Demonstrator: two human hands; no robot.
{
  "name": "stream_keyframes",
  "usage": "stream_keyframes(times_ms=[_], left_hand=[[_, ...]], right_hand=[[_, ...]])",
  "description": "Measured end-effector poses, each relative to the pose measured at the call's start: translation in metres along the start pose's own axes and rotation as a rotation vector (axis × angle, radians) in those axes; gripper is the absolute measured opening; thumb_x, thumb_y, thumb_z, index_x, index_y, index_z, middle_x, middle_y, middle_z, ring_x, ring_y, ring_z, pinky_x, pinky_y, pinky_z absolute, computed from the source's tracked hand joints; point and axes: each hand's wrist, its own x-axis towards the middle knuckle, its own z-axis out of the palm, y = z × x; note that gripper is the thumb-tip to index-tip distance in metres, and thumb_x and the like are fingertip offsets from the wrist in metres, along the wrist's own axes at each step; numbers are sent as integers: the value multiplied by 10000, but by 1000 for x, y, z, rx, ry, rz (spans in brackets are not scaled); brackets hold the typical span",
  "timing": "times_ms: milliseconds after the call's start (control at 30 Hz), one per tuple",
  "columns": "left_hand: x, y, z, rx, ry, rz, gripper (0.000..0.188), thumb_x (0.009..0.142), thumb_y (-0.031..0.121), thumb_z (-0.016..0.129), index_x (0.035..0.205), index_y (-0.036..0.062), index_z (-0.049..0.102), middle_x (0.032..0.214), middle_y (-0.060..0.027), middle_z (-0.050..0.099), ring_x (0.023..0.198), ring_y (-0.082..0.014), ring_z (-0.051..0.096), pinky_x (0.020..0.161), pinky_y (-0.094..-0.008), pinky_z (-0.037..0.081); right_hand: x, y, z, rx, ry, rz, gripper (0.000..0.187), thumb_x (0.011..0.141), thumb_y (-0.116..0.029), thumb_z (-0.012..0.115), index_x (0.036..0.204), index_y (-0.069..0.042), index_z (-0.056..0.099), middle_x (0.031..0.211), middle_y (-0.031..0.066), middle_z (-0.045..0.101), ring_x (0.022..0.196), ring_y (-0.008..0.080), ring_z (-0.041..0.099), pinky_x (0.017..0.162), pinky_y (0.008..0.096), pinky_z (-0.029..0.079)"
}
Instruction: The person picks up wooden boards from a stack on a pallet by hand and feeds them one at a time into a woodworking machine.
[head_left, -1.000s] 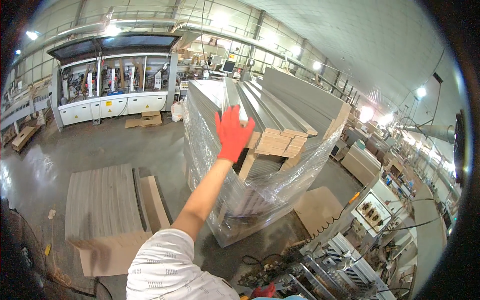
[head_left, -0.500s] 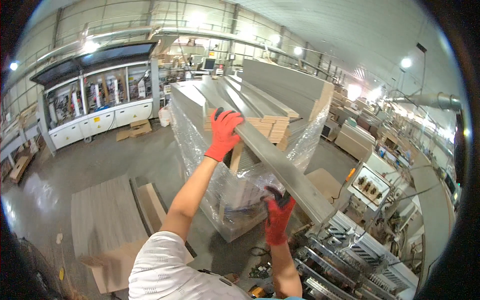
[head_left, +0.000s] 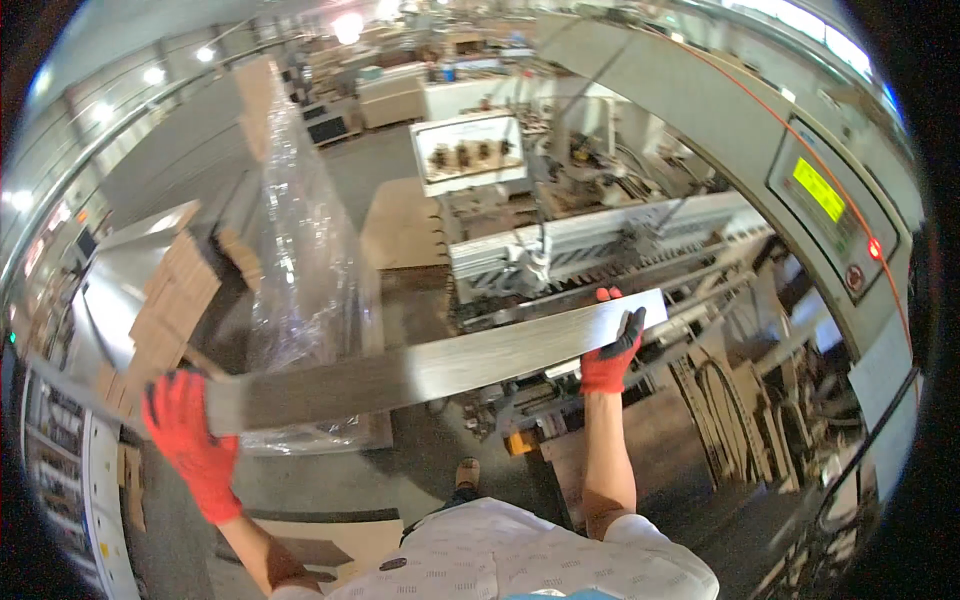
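A long, flat grey wood-grain board [head_left: 480,358] stretches across in front of me, its right end raised a little higher in view than its left. My left hand [head_left: 192,440], in a red glove with dark fingertips, is closed around the board's left end. Close to the other end, my right hand [head_left: 612,358], gloved likewise, grips the board with its thumb on the upper face and fingers partly hidden behind it. Beyond my left hand lies a stack of similar boards [head_left: 175,305] with pale brown ends showing.
Clear plastic wrap [head_left: 305,270] hangs around the pallet load at left. Past the board runs a long machine with metal rails [head_left: 600,250]. A grey arm with a lit control panel [head_left: 835,205] reaches over at right. Narrow offcuts [head_left: 725,420] stand below it.
My view has turned right, from the stack toward the machine. The board has come off the stack and now lies crosswise. My right hand, open beside it before, now grips its right end.
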Motion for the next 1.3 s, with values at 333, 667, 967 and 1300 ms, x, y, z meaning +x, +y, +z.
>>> stream_keyframes(times_ms=[333, 667, 967, 1300], left_hand=[[-71, 151, 291, -579, -319, 118, 829, 564, 699, 814, 1073, 87, 582, 1051, -123, 604, 1028, -345, 582, 888, -489, 418], [-37, 179, 427, -708, -451, -30, 732, 587, 635, 841, 1057, 113, 638, 1066, -113, 640, 1055, -340, 596, 919, -501, 413], [-29, 194, 445, -705, -607, 79, 651, 622, 567, 849, 1089, 146, 678, 1096, -91, 683, 1045, -329, 613, 898, -512, 453], [-18, 196, 431, -787, -494, 10, 701, 621, 551, 851, 1153, 134, 666, 1094, -84, 684, 1038, -324, 612, 906, -504, 445]], right_hand=[[77, 106, -179, -1062, 451, -11, 490, 871, -271, 703, 1204, 40, 524, 1101, 155, 645, 927, 250, 593, 868, 409, 481], [152, 207, -184, -1540, 260, -47, 463, 757, -258, 702, 1121, -6, 563, 1003, 302, 640, 1013, 507, 591, 887, 510, 484], [145, 190, -183, -1599, 225, -264, 543, 745, -169, 650, 1263, -80, 516, 1135, 308, 513, 1062, 507, 518, 938, 508, 456], [175, 170, -241, -1478, 109, -12, 619, 780, -115, 668, 1377, -6, 544, 1263, 243, 554, 1224, 399, 522, 1043, 415, 424]])
